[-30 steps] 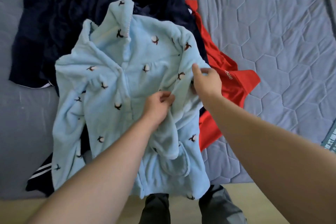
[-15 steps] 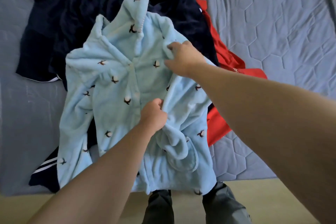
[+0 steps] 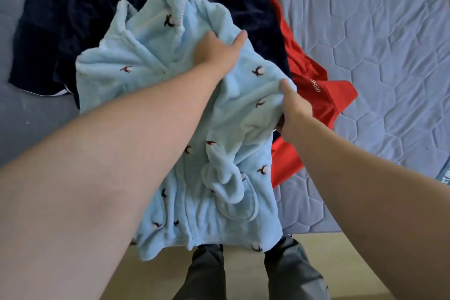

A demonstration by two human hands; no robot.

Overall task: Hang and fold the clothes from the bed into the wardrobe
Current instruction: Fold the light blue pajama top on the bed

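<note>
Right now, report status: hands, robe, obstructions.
Left hand on chest of light blue fleece robe, grip unclear. Right hand pinches its side edge. Robe lies over dark navy garment and red garment, hem hanging off grey quilted bed.

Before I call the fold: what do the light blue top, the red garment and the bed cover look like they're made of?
Light blue top: plush fleece, matte, judging by the fuzzy nap and thick, soft folds.
Red garment: thin, smooth fabric, possibly synthetic; it lies flat with sharp creases and has small printed lettering.
Bed cover: quilted grey-blue textile with stitched hexagons, slightly puffed; the fibre cannot be told.
</note>
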